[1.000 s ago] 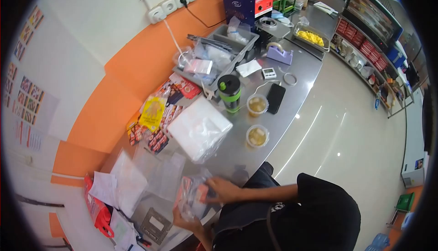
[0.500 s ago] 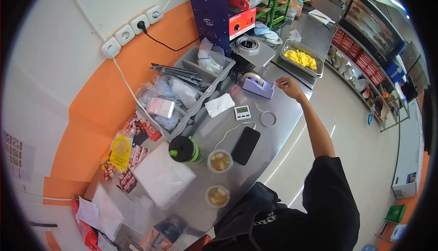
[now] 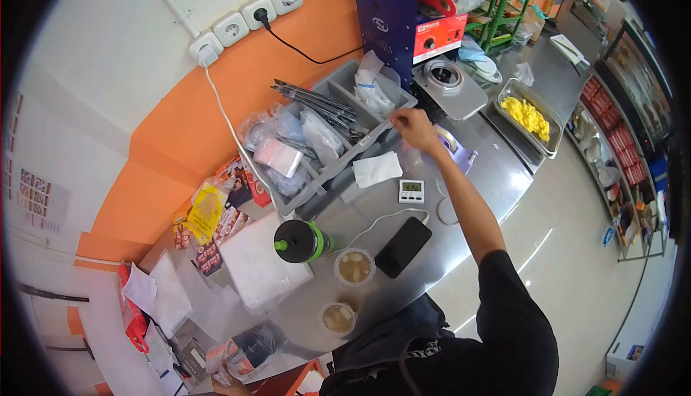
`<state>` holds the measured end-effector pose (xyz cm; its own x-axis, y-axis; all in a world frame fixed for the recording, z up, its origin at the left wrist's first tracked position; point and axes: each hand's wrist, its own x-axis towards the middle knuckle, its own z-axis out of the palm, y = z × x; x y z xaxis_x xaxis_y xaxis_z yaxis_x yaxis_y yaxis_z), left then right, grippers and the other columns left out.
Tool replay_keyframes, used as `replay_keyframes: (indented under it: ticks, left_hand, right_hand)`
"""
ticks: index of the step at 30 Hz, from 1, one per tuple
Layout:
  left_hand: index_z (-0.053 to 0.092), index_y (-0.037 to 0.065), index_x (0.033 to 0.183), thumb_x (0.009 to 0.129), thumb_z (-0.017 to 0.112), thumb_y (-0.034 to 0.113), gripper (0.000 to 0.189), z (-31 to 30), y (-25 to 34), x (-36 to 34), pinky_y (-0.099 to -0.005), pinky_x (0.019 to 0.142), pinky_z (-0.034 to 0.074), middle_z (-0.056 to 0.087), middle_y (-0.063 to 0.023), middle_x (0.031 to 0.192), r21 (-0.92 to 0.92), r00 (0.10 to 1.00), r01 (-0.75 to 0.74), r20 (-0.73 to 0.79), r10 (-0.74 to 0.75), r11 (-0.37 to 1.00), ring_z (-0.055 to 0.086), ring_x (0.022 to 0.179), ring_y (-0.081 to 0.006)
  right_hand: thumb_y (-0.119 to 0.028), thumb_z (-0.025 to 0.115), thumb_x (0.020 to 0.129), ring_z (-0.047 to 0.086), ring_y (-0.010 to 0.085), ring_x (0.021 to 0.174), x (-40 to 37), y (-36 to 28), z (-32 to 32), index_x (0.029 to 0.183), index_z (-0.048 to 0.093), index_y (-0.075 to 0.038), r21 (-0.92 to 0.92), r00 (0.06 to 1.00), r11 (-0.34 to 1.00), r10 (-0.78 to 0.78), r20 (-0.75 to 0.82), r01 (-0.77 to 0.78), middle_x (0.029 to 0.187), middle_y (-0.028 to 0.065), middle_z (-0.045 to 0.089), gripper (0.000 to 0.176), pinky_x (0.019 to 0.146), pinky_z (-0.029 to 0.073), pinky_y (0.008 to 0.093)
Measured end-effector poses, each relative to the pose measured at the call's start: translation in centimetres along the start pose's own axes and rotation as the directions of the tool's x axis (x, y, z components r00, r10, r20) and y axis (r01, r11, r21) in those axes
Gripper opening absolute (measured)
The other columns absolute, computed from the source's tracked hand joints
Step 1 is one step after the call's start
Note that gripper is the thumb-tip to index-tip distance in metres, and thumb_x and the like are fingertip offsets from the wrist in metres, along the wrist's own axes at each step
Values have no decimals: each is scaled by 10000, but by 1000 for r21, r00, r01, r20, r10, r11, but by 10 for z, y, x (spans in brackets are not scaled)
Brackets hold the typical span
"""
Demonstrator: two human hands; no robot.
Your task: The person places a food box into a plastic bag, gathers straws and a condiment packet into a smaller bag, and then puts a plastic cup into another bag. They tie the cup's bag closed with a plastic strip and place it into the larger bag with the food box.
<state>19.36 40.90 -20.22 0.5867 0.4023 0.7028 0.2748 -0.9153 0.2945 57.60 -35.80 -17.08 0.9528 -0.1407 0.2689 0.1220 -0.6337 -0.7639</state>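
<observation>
My right hand [image 3: 414, 128] is at the near edge of a grey divided bin [image 3: 341, 164], its fingertips pinched together; anything between them is too small to make out. Partly behind my right forearm stands a purple tape dispenser [image 3: 461, 157]. My left hand [image 3: 229, 386] shows only in part at the bottom edge, its fingers closed on a clear plastic bag [image 3: 252, 347] with dark and orange parts. Near my right hand lie a white paper [image 3: 377, 170] and a white timer [image 3: 411, 191].
Along the counter are a black phone [image 3: 403, 247], two cups of liquid [image 3: 355, 266], a black and green bottle [image 3: 296, 241] and white sheets in plastic [image 3: 263, 259]. A blue and red machine [image 3: 389, 22] and a tray of yellow food [image 3: 529, 117] stand farther off.
My right hand has moved left from the tape dispenser to the bin's edge. My left hand has come into view at the bottom. The camera view has shifted.
</observation>
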Motion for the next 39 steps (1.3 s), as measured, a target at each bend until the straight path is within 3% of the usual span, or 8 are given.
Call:
replay_keyframes:
  ticks: [5,7,14,17,20,23,26,39]
  left_hand:
    - [661,-143,956,752,880,291,527,-9,31,6,-482,733,512,688,-245,814,-73,966,235,130,-225,969,642,731,-404]
    - [681,-124,949,776,857,271,465,1,24,-4,-457,723,521,692,-228,803,-27,998,-3,-57,1,1000,646,720,-344]
    - [681,-121,953,780,847,262,452,12,59,-8,-455,719,522,693,-222,808,-27,998,44,35,-43,999,648,721,-342]
    - [681,-120,954,782,843,259,446,19,65,-5,-454,717,522,694,-219,811,-33,997,51,58,-49,998,648,722,-342]
    - [681,-118,956,784,839,255,441,24,71,-3,-453,715,522,695,-217,813,-34,995,48,85,-45,998,649,722,-341]
    - [681,-117,957,786,834,252,435,31,75,2,-452,713,523,695,-214,815,-40,995,38,99,-34,998,649,722,-340]
    - [681,-116,959,787,830,248,429,38,80,4,-452,711,523,696,-212,818,-50,994,32,108,-27,998,650,723,-339]
    - [681,-110,966,795,812,233,405,51,90,10,-448,702,524,699,-201,828,-68,991,26,136,-16,997,653,725,-335]
  right_hand:
    - [-70,648,829,714,376,879,121,90,62,1017,728,-11,-586,943,786,12,334,198,985,224,724,212,832,559,402]
    - [-66,642,812,694,400,974,136,121,91,1022,735,-20,-710,958,704,182,222,31,1030,244,710,234,899,548,443]
    - [-58,640,791,668,380,1071,136,87,76,982,743,-56,-638,883,768,334,330,-51,1070,229,705,217,909,537,452]
    - [-84,633,801,674,383,1043,136,102,68,948,727,-55,-542,956,840,157,248,2,994,210,718,176,868,547,438]
    - [-107,631,847,728,332,860,134,103,50,930,675,-19,-331,973,936,-46,224,121,865,184,723,129,728,581,402]
    - [-97,615,892,733,245,695,127,76,33,946,637,-9,-74,929,972,236,286,-224,792,143,718,105,601,582,344]
    - [-92,614,919,702,183,579,127,73,26,961,621,-9,-50,929,978,207,307,-202,740,112,711,93,522,566,307]
    - [-57,696,747,734,240,770,118,87,31,945,762,-22,-139,956,989,93,278,-55,834,150,749,212,775,561,331]
